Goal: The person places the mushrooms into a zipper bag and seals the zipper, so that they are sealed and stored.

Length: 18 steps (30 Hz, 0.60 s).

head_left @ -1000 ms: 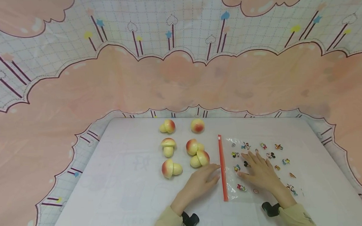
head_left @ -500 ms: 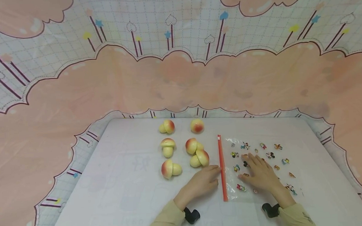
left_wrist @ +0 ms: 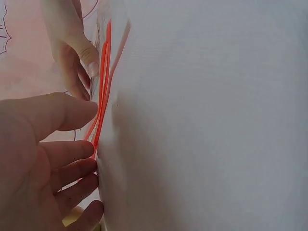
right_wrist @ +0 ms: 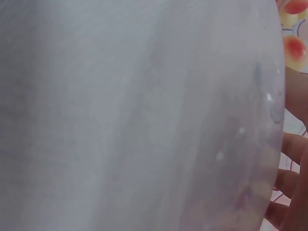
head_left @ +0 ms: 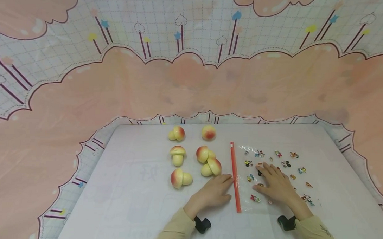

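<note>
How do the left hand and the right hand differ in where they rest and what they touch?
The left hand lies on the bare white table, its fingertips at the orange zip strip of the clear plastic bag; the right hand lies flat on top of the bag itself. The left hand is next to the toy mushrooms; the right hand is among the small cartoon prints. Both are open, palm down, with yellowish sleeves.

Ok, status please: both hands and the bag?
Left hand open, fingertips at bag's orange strip. Right hand flat on bag. Toy mushrooms close by.
</note>
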Each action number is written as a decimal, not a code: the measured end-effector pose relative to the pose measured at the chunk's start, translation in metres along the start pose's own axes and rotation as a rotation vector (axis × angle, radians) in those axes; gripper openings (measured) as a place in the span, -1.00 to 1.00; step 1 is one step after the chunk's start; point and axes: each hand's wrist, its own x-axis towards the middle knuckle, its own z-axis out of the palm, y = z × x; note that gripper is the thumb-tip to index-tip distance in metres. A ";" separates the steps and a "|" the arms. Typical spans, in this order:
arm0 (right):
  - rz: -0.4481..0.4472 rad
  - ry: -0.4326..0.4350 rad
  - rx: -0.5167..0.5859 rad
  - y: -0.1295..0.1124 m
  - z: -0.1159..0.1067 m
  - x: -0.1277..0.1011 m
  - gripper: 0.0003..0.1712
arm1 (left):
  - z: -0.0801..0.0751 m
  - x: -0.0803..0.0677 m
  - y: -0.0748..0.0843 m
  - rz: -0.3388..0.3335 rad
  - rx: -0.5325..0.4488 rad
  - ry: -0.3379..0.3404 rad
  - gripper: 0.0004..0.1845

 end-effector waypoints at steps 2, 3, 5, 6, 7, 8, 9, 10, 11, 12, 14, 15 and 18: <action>-0.002 0.000 -0.002 0.000 0.000 0.000 -0.09 | -0.002 -0.001 0.000 0.004 -0.007 -0.011 -0.38; -0.004 0.000 -0.002 0.001 0.000 0.000 -0.09 | -0.002 -0.001 0.000 0.006 -0.005 -0.014 -0.38; -0.006 0.000 -0.003 0.001 0.000 0.001 -0.09 | -0.003 -0.001 0.000 0.004 -0.011 -0.019 -0.38; -0.007 0.000 -0.004 0.001 -0.001 0.001 -0.09 | -0.003 -0.001 0.000 0.004 -0.007 -0.019 -0.38; -0.008 0.001 -0.004 0.001 -0.001 0.001 -0.09 | -0.004 -0.001 0.000 0.002 -0.002 -0.021 -0.38; -0.009 0.002 -0.003 0.001 -0.001 0.001 -0.09 | -0.004 0.000 0.001 0.001 0.006 -0.021 -0.38; -0.010 0.003 -0.001 0.001 -0.002 0.001 -0.10 | -0.003 0.001 0.001 0.000 0.020 -0.021 -0.38; -0.011 0.002 -0.001 0.001 -0.002 0.001 -0.10 | -0.003 0.001 0.001 -0.004 0.033 -0.022 -0.38; -0.012 0.003 -0.001 0.001 -0.002 0.001 -0.10 | -0.002 0.002 0.001 -0.004 0.055 -0.019 -0.38; -0.013 0.003 0.000 0.001 -0.002 0.001 -0.11 | -0.001 0.002 0.002 -0.006 0.068 -0.020 -0.39; -0.017 0.004 -0.001 0.001 -0.002 0.001 -0.12 | -0.001 0.002 0.003 -0.012 0.094 -0.018 -0.40; -0.018 0.005 -0.002 0.002 -0.002 0.001 -0.12 | -0.001 0.003 0.004 -0.014 0.112 -0.015 -0.40; -0.022 0.009 -0.006 0.002 -0.001 0.001 -0.12 | -0.001 0.003 0.007 -0.022 0.147 -0.015 -0.42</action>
